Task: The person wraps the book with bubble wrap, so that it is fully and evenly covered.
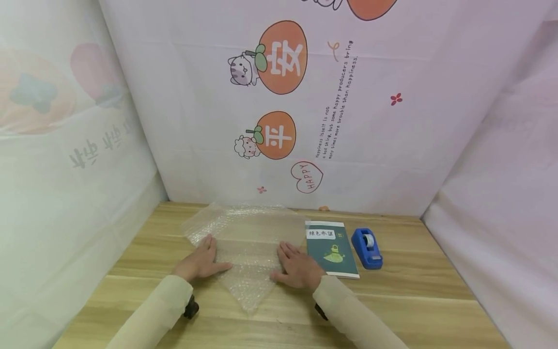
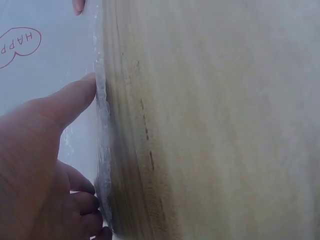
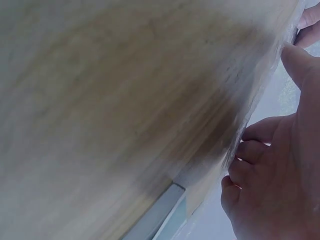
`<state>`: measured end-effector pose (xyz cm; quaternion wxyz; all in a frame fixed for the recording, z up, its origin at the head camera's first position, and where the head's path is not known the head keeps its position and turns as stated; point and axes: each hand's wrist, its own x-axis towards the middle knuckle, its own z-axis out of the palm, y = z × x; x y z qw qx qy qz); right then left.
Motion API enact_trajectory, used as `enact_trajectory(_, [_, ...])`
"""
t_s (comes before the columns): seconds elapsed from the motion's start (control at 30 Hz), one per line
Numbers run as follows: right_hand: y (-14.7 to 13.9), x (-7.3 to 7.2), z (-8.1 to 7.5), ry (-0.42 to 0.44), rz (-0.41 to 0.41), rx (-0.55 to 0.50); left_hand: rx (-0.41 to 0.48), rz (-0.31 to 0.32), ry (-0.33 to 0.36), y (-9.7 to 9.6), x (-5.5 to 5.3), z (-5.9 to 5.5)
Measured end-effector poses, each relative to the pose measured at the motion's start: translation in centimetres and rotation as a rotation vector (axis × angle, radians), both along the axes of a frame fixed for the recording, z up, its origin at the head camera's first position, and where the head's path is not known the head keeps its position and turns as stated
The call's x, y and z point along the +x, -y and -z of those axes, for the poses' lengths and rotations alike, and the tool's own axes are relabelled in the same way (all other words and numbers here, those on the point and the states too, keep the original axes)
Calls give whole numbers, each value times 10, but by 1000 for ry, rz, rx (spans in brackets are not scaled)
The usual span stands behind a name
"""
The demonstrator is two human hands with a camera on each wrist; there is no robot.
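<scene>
A clear sheet of bubble wrap [image 1: 248,242] lies on the wooden table, one corner pointing toward the person. On its left edge rests my left hand [image 1: 202,259], fingers extended and thumb spread inward. My right hand [image 1: 298,266] presses the right edge in much the same way, just left of a green notebook [image 1: 344,252]. In the left wrist view, the thumb and fingertips of the left hand [image 2: 45,135] touch the thin edge of the wrap [image 2: 102,110]. From the right wrist, the right hand [image 3: 275,160] shows its fingertips along the wrap's edge.
A blue tape dispenser [image 1: 367,248] stands right of the notebook, whose upper left corner meets the wrap. White printed cloth [image 1: 370,145] hangs behind the table [image 1: 418,300], with more cloth at both sides. Dark wrist devices [image 1: 191,307] sit under the sleeves.
</scene>
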<state>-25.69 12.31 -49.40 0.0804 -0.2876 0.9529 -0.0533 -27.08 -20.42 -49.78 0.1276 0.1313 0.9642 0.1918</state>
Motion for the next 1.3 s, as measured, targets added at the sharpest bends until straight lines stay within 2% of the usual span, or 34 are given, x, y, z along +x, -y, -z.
enact_trajectory(0.3, [2, -7, 4, 25, 18, 2, -3, 15, -26, 2, -6, 4])
enact_trajectory(0.53, [-3, -15, 5, 43, 20, 8, -25, 10, -50, -2, 0, 2])
enact_trajectory(0.87, [-9, -15, 4, 38, 15, 9, -28, 16, -56, -5, 5, -3])
enact_trajectory(1.1, [-16, -14, -5, 47, 16, -51, -13, 60, -105, -6, 7, -9])
enact_trajectory(1.3, [-30, -9, -15, 47, 26, -71, 1, 121, -147, -16, 8, -20])
